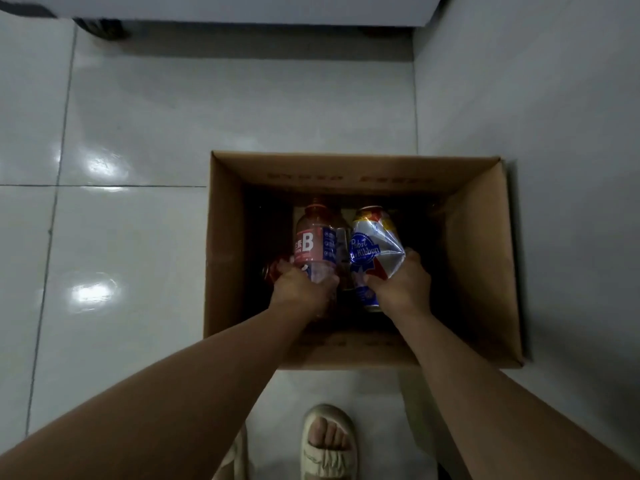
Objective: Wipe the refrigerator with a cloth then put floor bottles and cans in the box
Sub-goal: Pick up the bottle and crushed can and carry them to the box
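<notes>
Box [481, 258] of brown cardboard stands open on the tiled floor [138, 133], w/ both hands inside it. Left hand [301, 289] grips a clear bottle [317, 244] w/ pink label by its lower end, cap pointing to the box's far wall. Right hand [401, 282] grips a crushed can [375, 247] just beside the bottle, approx. in the box's middle.
</notes>
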